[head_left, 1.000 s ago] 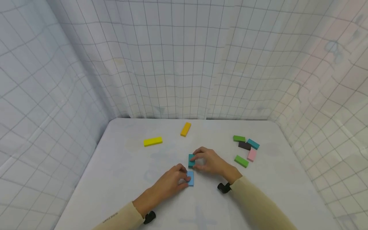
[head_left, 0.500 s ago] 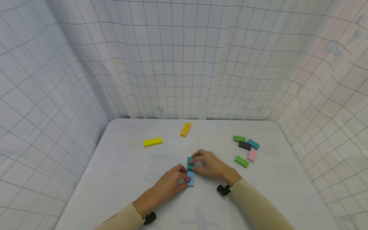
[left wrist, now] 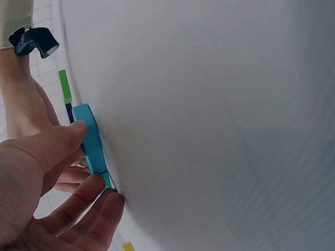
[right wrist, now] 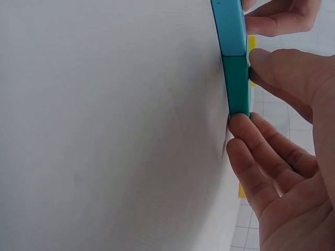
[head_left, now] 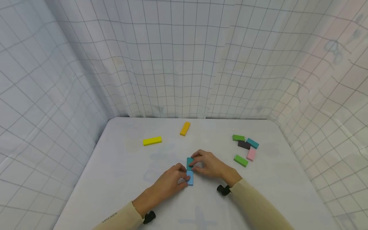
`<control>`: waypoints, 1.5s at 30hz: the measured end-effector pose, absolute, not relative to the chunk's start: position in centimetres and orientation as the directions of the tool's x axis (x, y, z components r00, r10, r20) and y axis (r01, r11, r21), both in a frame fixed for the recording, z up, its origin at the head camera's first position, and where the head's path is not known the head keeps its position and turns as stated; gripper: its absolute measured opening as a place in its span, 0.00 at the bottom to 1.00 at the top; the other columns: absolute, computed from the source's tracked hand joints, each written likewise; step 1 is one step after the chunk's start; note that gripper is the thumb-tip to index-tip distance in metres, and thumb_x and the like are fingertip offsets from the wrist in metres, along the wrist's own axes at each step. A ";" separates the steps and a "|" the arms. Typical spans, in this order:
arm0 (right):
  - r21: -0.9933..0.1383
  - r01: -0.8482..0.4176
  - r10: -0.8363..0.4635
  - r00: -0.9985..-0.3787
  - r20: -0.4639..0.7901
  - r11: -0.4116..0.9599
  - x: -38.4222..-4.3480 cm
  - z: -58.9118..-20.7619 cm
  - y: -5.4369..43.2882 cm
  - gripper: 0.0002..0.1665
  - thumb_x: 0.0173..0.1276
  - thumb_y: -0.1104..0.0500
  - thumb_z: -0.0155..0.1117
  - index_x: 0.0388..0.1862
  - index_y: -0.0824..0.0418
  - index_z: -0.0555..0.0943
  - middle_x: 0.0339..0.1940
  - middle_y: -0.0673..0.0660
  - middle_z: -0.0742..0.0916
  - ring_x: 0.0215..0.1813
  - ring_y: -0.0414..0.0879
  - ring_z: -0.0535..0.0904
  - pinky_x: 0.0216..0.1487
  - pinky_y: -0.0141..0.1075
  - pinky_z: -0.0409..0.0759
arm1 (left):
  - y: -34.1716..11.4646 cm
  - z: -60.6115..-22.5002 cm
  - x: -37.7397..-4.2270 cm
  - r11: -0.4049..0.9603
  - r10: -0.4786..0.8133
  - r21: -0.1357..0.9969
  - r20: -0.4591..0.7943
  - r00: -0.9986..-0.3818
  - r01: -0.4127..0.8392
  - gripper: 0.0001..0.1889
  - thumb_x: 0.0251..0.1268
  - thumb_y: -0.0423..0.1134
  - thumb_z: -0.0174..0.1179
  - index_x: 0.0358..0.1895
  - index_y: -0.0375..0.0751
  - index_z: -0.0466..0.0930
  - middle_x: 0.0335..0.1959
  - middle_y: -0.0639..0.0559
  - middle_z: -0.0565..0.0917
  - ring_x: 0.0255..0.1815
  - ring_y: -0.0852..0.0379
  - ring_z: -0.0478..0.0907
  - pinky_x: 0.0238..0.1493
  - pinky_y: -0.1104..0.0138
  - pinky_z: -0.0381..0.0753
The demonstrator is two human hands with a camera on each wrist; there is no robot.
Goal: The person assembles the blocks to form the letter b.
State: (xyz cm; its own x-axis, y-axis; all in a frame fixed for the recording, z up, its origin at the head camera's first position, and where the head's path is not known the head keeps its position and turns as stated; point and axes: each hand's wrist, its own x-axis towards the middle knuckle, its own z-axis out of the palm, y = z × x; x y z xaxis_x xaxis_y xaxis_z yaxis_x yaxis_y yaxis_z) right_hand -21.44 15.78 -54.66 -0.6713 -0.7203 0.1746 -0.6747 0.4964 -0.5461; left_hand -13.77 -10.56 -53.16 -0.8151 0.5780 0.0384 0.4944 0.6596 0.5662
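Observation:
At the middle of the table, a light blue block (head_left: 190,180) and a teal block (head_left: 188,161) lie end to end in a line pointing away from me. My left hand (head_left: 170,179) holds the light blue block from the left, thumb at its near end and fingertips by the joint. From the right, my right hand (head_left: 210,164) grips the teal block between thumb and fingers. The right wrist view shows the ends of the light blue block (right wrist: 230,29) and the teal block (right wrist: 236,83) meeting. Fingers cover part of each block.
A yellow block (head_left: 152,141) and an orange block (head_left: 185,128) lie farther back. On the right sit two green blocks, one green block (head_left: 241,160) nearer, with a black block (head_left: 244,145), a blue block (head_left: 252,143) and a pink block (head_left: 251,154). Gridded white curtains (head_left: 184,64) surround the table.
My right hand has drawn the teal block toward me and slightly left, closing the gap to the light blue block. My left hand has stayed in place on its block.

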 end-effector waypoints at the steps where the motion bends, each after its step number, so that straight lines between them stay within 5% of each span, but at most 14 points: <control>1: -0.549 -0.673 -0.720 -0.672 0.175 0.496 -21.4 -54.6 15.8 0.10 0.82 0.59 0.80 0.57 0.52 0.98 0.67 0.59 0.90 0.67 0.55 0.91 0.71 0.51 0.93 | -10.6 -53.1 -13.8 0.659 0.579 0.565 0.041 -0.814 0.496 0.12 0.75 0.36 0.81 0.56 0.36 0.98 0.62 0.43 0.88 0.61 0.46 0.90 0.66 0.51 0.95; 13: -0.558 -0.664 -0.728 -0.669 0.148 0.497 -21.9 -54.7 15.6 0.10 0.83 0.59 0.80 0.57 0.52 0.98 0.68 0.58 0.90 0.68 0.54 0.90 0.72 0.49 0.92 | -10.5 -53.4 -13.9 0.662 0.576 0.563 0.040 -0.817 0.494 0.11 0.75 0.35 0.81 0.55 0.37 0.99 0.62 0.44 0.87 0.61 0.47 0.90 0.65 0.52 0.95; 22: -0.530 -0.722 -0.751 -0.623 0.219 0.445 -22.6 -55.8 15.9 0.09 0.82 0.57 0.81 0.56 0.50 0.99 0.69 0.58 0.88 0.66 0.52 0.90 0.69 0.46 0.93 | -10.5 -53.4 -13.6 0.676 0.574 0.527 0.062 -0.816 0.515 0.10 0.73 0.35 0.82 0.53 0.37 0.99 0.70 0.45 0.86 0.69 0.44 0.90 0.69 0.51 0.94; 29: -0.553 -0.662 -0.718 -0.679 0.155 0.506 -22.4 -54.5 15.8 0.11 0.83 0.60 0.79 0.59 0.51 0.98 0.73 0.59 0.87 0.69 0.55 0.90 0.71 0.52 0.92 | -10.5 -53.5 -13.7 0.662 0.599 0.510 0.082 -0.797 0.550 0.11 0.75 0.35 0.81 0.55 0.38 0.99 0.71 0.44 0.88 0.68 0.45 0.90 0.70 0.49 0.94; 37: -0.531 -0.611 -0.641 -0.752 0.155 0.588 -24.2 -53.9 15.6 0.20 0.85 0.55 0.78 0.71 0.53 0.93 0.73 0.57 0.87 0.65 0.51 0.90 0.67 0.48 0.93 | -10.5 -53.8 -14.0 0.656 0.614 0.504 0.077 -0.786 0.562 0.11 0.76 0.37 0.80 0.56 0.40 0.99 0.70 0.46 0.88 0.64 0.49 0.91 0.68 0.53 0.95; 45: -0.557 -0.529 -0.568 -0.814 0.120 0.640 -27.7 -54.0 15.1 0.27 0.86 0.52 0.77 0.79 0.53 0.88 0.79 0.59 0.83 0.68 0.54 0.89 0.76 0.55 0.90 | -10.6 -53.6 -14.0 0.675 0.609 0.501 0.035 -0.792 0.541 0.10 0.76 0.38 0.81 0.55 0.43 0.99 0.70 0.50 0.88 0.64 0.53 0.91 0.69 0.55 0.95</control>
